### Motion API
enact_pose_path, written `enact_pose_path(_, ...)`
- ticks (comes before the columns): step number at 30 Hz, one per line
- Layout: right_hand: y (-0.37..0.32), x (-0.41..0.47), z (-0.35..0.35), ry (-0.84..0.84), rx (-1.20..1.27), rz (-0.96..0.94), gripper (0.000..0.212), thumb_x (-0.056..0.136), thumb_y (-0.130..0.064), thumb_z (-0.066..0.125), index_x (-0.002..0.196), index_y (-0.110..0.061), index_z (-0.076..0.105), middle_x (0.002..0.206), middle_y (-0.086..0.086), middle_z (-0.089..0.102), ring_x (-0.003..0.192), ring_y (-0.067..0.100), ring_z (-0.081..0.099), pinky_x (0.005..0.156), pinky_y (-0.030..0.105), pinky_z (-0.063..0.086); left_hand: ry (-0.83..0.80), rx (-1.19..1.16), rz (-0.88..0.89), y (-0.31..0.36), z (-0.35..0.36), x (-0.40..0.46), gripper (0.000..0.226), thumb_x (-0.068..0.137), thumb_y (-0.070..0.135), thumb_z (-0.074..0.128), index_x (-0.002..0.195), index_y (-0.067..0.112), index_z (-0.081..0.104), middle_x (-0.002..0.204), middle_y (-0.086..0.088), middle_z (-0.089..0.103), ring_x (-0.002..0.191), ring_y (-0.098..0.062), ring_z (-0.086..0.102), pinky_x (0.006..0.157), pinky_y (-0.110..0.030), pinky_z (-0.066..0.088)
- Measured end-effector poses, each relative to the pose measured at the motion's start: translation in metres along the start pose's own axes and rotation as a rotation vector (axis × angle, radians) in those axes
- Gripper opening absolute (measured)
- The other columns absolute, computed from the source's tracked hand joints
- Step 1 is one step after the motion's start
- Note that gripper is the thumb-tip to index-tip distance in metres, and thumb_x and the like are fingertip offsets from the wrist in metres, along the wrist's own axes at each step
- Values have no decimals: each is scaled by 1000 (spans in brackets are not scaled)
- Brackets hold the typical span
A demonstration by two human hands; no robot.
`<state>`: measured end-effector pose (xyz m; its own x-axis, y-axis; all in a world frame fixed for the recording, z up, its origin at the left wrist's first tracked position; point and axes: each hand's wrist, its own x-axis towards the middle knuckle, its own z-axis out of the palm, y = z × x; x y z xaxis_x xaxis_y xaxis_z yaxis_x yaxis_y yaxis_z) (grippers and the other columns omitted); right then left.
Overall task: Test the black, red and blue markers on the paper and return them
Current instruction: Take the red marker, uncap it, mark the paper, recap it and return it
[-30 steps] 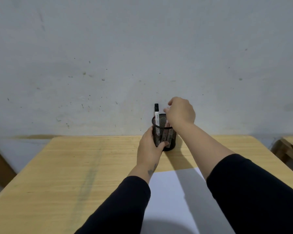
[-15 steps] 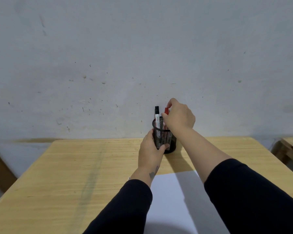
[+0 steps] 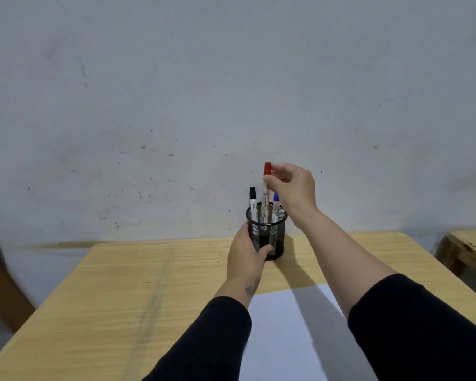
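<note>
So, status by item:

red marker [image 3: 267, 185]: half out of the mesh cup [image 3: 267, 232], upright, red cap on top, white barrel with print, lower end inside the rim.
right hand [image 3: 293, 188]: above the cup, thumb and fingertips pinched on the red marker just under its cap; other fingers curled loosely.
left hand [image 3: 246, 251]: wrapped around the cup's left side, thumb across the front wall, bracing it on the table.
black marker [image 3: 252, 203]: standing in the cup, left of the red one, black cap up, untouched.
blue marker [image 3: 276, 206]: standing in the cup, right of the red one, partly hidden behind the right hand.
step: my read, pulling one marker out for its test, or possibly dropping it back; a single frame doesn't settle direction. Paper shows no marks in view.
next move: if lifting, straight pull until the tip clears the rim, keep the cup braced, then uncap and bring it toward the paper.
mesh cup: black wire mesh, cylindrical, see-through walls, solid rim; looks light, likely to tip without the brace.
paper [image 3: 291, 325]: white sheet, flat, nearer the person than the cup, crossed by arm shadow.
table [image 3: 121, 284]: pale wood, visible grain, rounded corners; cup sits near its far edge by the wall [image 3: 231, 78].
wall: grey-white, scuffed, speckled.
</note>
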<state>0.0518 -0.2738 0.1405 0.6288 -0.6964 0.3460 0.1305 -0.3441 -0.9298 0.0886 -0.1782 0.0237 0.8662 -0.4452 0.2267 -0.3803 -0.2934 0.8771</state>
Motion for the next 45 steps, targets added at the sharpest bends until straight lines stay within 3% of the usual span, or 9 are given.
enact_pose_path(5,-47,-7,-18,-89,106,-128,32,85,-2,66,116,-11,69,88,-1,71,79,9,66,84,21,56,22,-15,19,29,-25,0,70,88,11,63,147,14,26,147,4,38,136,-12,36,112,-29,29)
enact_pose_path(7,-58,-15,-25,-123,101,-137,32,85,-4,66,116,-13,69,86,-7,69,79,6,65,84,20,56,137,-15,111,52,-44,-3,55,95,13,52,146,14,30,149,-2,40,136,-15,39,110,-27,31)
enact_pose_path(12,-54,-56,-34,-213,49,-90,34,81,-3,71,114,-12,69,89,5,71,81,13,66,81,20,55,243,-202,326,107,-93,-29,24,94,24,55,117,23,64,107,2,70,99,-10,65,86,-24,52)
enact_pose_path(19,-37,-111,-41,-248,-1,-43,27,73,-6,77,87,-26,68,87,9,75,85,25,72,86,41,57,22,-169,201,117,-112,-72,12,82,10,71,94,13,73,78,5,69,70,-2,64,56,-12,53)
enact_pose_path(25,-42,-148,-41,-23,-73,-130,11,81,-25,73,89,-18,70,78,-8,69,74,0,64,66,11,46,148,-276,157,125,-118,-91,8,86,3,64,91,6,70,77,-5,69,72,-12,66,62,-16,57)
enact_pose_path(28,-39,-164,-33,-25,-4,70,22,91,-29,58,81,-12,67,68,0,67,59,11,59,60,21,47,250,-390,142,128,-118,-96,7,86,4,65,90,7,69,77,-4,70,74,-11,68,60,-15,56)
enact_pose_path(33,-48,-166,-29,-130,707,668,38,95,-43,51,81,-9,58,70,5,58,61,16,53,58,24,50,240,-429,111,119,-109,-113,8,87,7,66,94,6,69,78,-3,69,73,-10,68,63,-15,57)
enact_pose_path(37,-35,-166,-21,-132,659,703,32,97,-34,49,75,-13,56,63,0,50,53,11,44,41,17,44,180,-318,26,90,-105,-122,8,88,7,64,93,6,70,85,-8,71,75,-16,69,63,-18,57)
enact_pose_path(45,-12,-170,-10,-198,410,499,30,99,-21,42,74,-11,55,60,4,50,49,13,42,50,22,41,105,-68,61,57,-109,-128,13,88,10,64,95,6,74,72,-4,66,61,-10,59,57,-16,54)
